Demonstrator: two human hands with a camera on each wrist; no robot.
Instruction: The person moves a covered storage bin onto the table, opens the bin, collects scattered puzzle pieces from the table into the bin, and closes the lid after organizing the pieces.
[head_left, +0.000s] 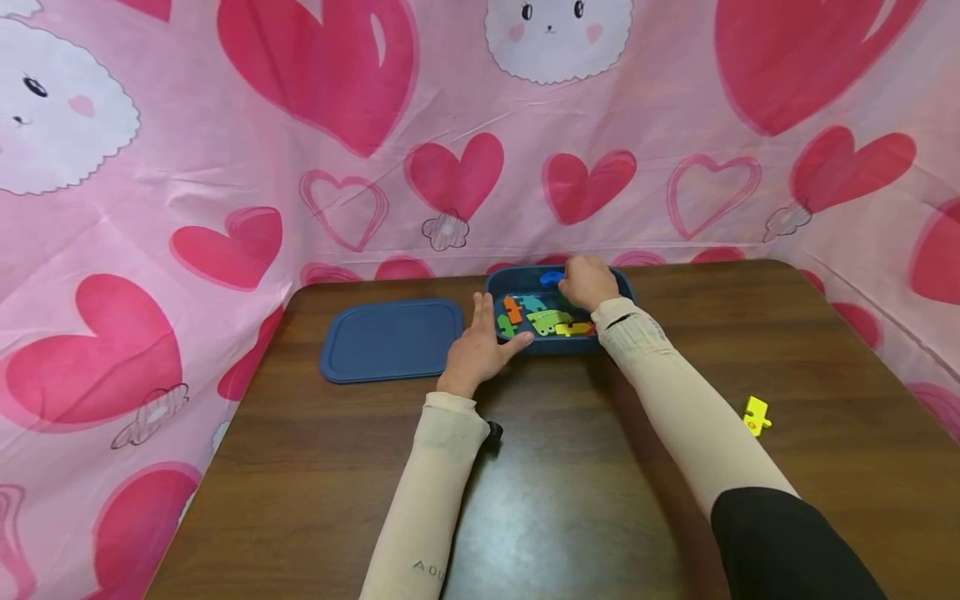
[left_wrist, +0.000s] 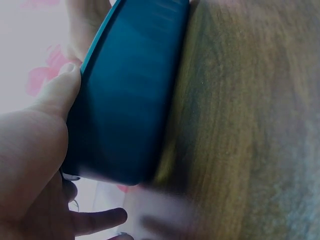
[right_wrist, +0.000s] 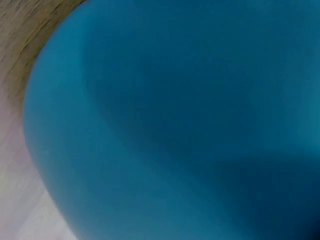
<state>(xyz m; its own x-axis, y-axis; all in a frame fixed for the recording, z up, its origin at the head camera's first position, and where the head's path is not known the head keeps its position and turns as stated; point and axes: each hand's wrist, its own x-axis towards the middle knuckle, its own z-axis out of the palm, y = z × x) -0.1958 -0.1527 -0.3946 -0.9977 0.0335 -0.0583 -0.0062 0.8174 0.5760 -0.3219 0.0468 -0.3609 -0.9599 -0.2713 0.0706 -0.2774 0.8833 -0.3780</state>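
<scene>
A dark blue container (head_left: pixel 555 346) stands at the far side of the table, holding several colourful flat puzzle-like pieces, among them an orange piece (head_left: pixel 513 310), a light green piece (head_left: pixel 547 322) and a blue piece (head_left: pixel 552 277). My left hand (head_left: pixel 477 346) is at its left front corner, fingers extended and thumb at the rim; the left wrist view shows the thumb against the container's wall (left_wrist: pixel 122 100). Over the back right of the container, my right hand (head_left: pixel 591 284) reaches in with bent fingers. Its fingertips are hidden, so I cannot tell what they hold. The container's blue surface (right_wrist: pixel 175 100) fills the right wrist view.
A blue lid (head_left: pixel 393 340) lies flat on the wooden table (head_left: pixel 555 500), left of the container. One yellow piece (head_left: pixel 756 416) is on the table to the right, beside the right forearm. A pink heart-patterned cloth (head_left: pixel 360 208) hangs behind the table.
</scene>
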